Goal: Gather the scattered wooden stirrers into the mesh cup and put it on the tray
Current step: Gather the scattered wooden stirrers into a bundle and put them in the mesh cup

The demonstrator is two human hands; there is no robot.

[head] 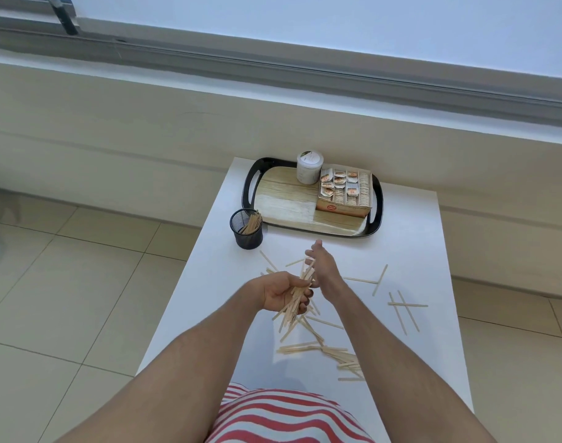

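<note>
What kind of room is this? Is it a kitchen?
Probably not a kitchen, more likely an office or hotel tea corner. A small white table holds a tray with a box of tea bags, and a cup of wooden stirrers stands beside it.

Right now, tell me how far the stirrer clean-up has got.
Done: some stirrers already stand in the black mesh cup.

In hand: the left hand grips a bundle of thin wooden stirrers; the right hand steadies it.

Left: loose stirrers lie on the white table; the cup sits beside the black-rimmed wood-pattern tray, not on it.
</note>
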